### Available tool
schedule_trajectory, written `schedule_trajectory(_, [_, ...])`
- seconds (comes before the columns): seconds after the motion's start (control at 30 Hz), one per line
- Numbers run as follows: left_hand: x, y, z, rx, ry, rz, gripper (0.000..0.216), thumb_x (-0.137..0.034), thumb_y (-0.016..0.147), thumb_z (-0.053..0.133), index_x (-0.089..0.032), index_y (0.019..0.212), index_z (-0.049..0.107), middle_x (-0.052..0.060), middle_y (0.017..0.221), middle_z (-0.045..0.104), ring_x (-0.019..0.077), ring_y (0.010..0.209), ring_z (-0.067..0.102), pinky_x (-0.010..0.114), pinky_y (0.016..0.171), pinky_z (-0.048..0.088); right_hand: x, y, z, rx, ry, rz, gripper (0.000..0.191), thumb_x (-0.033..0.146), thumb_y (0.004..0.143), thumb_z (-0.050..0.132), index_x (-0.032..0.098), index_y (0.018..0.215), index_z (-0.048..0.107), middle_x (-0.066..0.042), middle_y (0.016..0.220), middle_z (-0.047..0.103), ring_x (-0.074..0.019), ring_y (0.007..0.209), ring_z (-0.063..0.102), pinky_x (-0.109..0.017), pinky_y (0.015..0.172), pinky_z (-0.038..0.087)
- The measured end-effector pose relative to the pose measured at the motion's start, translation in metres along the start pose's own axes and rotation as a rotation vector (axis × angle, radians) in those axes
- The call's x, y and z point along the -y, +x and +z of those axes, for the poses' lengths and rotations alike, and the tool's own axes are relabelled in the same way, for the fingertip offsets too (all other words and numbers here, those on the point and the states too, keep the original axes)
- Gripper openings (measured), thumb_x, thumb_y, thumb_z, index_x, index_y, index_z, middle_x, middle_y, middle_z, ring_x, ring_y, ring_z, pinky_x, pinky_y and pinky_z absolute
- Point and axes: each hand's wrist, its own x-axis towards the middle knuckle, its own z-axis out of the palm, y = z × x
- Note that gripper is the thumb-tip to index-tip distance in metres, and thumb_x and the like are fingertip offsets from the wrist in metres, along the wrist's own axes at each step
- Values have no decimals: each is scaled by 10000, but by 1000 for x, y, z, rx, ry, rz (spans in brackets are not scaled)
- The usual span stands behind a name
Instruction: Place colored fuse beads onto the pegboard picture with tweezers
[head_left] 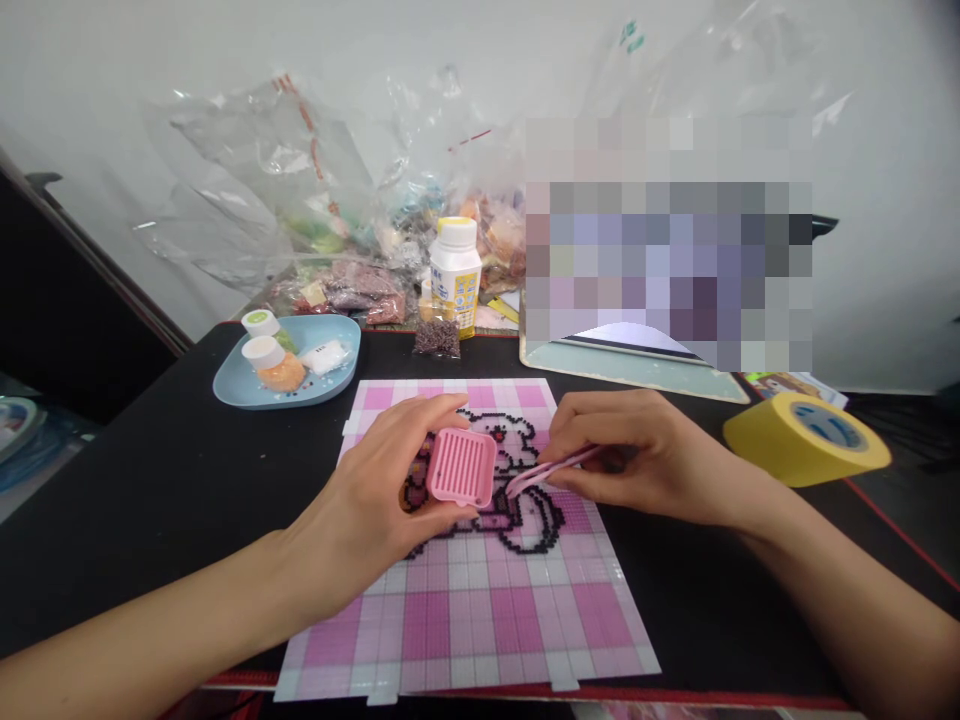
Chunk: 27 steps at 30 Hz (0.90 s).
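A pink and white checked bead board (pixel 480 600) lies on the black table, with a dark-outlined figure of beads (pixel 525 520) at its middle. My left hand (pixel 375 500) is closed on a small pink ribbed tray (pixel 461 466), held just above the board. My right hand (pixel 637 455) pinches pink tweezers (pixel 544 472) whose tips point left and reach the tray's right edge. Whether a bead sits in the tips is too small to tell.
A blue plate (pixel 247 385) with small jars and a bag sits at back left. A white bottle (pixel 455 275), a pouch of dark beads (pixel 437 338) and clear bags of beads (pixel 360 270) stand behind. A yellow tape roll (pixel 806 440) is at right.
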Motion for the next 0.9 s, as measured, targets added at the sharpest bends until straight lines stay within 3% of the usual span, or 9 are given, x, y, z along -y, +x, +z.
schedule_trajectory(0.17, [-2, 1, 0, 17, -32, -12, 676, -231, 733, 772, -307, 1295, 402, 25, 1246, 604, 218, 1183, 558, 384, 1006, 457, 4, 2, 10, -57, 53, -38, 99, 209, 879, 606, 173, 945, 670, -43, 839, 636, -105, 723, 581, -212, 632, 471])
schedule_trajectory(0.47, [-3, 0, 2, 40, -83, 6, 691, -317, 747, 761, -313, 1309, 359, 26, 1214, 633, 235, 1172, 570, 410, 1008, 450, 7, 7, 29, -194, 45, -117, 177, 139, 888, 569, 153, 1049, 642, -62, 914, 610, -106, 779, 579, -208, 652, 487])
schedule_trajectory(0.73, [-2, 0, 2, 35, -71, 2, 746, -315, 715, 790, -299, 1316, 349, -14, 1213, 635, 175, 1173, 556, 306, 1021, 425, 6, 7, 34, -182, 24, -136, 168, 155, 899, 565, 150, 1048, 642, -69, 915, 599, -104, 771, 578, -214, 648, 501])
schedule_trajectory(0.9, [-2, 0, 3, 35, -65, 4, 740, -308, 714, 789, -289, 1315, 357, -2, 1219, 634, 181, 1176, 554, 318, 1024, 425, 6, 7, 38, -221, -50, -167, 160, 131, 898, 558, 132, 1039, 635, -75, 913, 600, -103, 779, 580, -212, 659, 506])
